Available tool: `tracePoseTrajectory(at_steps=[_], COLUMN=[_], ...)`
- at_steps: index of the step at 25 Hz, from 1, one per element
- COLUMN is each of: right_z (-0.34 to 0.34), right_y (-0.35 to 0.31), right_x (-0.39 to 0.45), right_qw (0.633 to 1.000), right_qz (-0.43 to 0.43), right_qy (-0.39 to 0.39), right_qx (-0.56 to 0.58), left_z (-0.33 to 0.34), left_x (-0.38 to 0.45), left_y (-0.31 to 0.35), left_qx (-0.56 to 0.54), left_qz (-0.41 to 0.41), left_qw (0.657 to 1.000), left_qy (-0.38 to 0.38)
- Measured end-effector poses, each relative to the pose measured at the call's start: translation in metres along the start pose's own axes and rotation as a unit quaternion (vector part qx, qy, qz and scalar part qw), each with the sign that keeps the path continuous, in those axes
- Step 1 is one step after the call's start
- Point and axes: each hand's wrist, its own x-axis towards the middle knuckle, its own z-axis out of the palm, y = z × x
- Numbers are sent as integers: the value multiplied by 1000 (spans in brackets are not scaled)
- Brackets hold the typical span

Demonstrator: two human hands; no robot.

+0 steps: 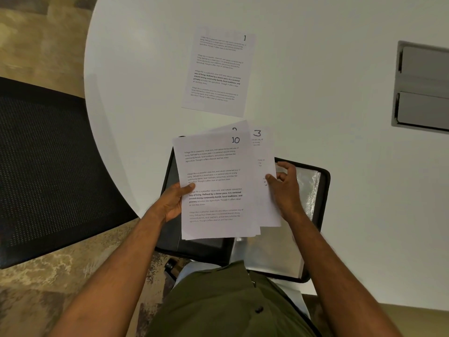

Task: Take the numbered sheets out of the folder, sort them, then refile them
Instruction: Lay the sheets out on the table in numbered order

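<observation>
Sheet 1 (pixel 218 74): flat mid-table. Left hand (pixel 173 203) grips stack topped by sheet 10 (pixel 213 186); right hand (pixel 284 188) pinches sheet 3 (pixel 263 152) over open folder (pixel 313 215).

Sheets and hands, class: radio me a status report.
Left hand grips stack, sheet 10 on top. Right hand pinches sheet 3, fanned right. Sheet 1 lies alone on table. Folder open underneath; nothing in the way.

Open table (pixel 328 76) right of sheet 1 (pixel 218 71); open folder (pixel 313 215) occupies the near edge.
</observation>
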Motion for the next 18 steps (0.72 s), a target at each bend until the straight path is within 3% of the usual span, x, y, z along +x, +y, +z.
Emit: tracePoseTrajectory(at_steps=[4, 8, 18], right_z=[3, 7, 8], right_y=[14, 18, 21], right_x=[0, -1, 2], right_qw=[998, 997, 998], right_qz=[-28, 9, 21], right_qy=[-29, -61, -2], right_qx=[-47, -52, -61], left_z=[-3, 0, 9], left_x=[-2, -3, -4], left_y=[-3, -5, -5], left_qx=[8, 19, 60], left_qz=[-11, -11, 4], left_qw=[1000, 1000, 998], left_qy=[-1, -2, 1])
